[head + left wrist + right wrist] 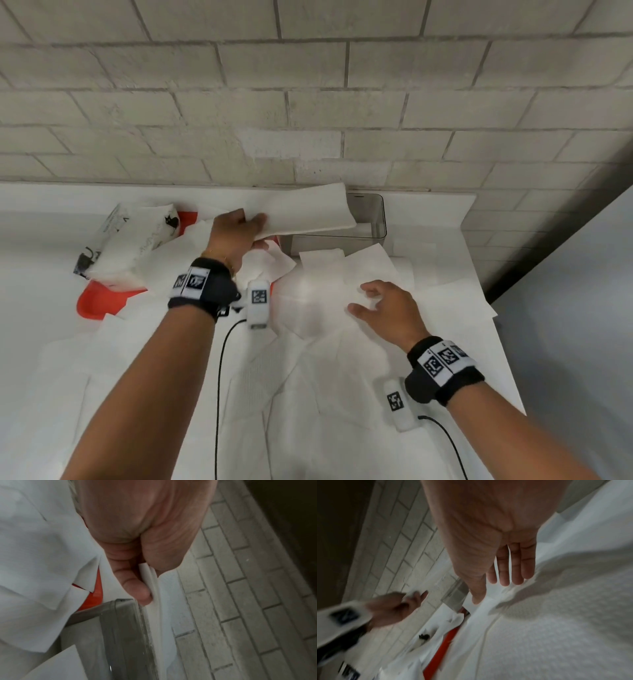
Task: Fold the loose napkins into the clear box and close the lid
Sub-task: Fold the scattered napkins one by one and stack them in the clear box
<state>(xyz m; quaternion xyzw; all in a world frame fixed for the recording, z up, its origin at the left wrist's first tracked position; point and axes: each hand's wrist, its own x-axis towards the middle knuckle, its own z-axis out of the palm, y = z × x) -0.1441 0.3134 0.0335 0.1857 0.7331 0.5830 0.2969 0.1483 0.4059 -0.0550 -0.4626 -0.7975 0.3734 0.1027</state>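
Observation:
My left hand (239, 229) pinches a folded white napkin (308, 210) by its left end and holds it over the clear box (375, 219) by the wall. In the left wrist view the thumb (135, 588) presses the folded napkin (164, 601) just above the box rim (123, 622). My right hand (383, 308) hovers with straight fingers (513, 568) over loose unfolded napkins (325, 301) in front of the box; it holds nothing. I cannot see inside the box.
Several loose napkins (274, 394) cover the white counter (34, 274). A napkin pack (130, 240) lies on an orange lid or tray (99, 301) at the left. A brick wall (308, 102) stands behind; the counter edge (493, 342) drops off at the right.

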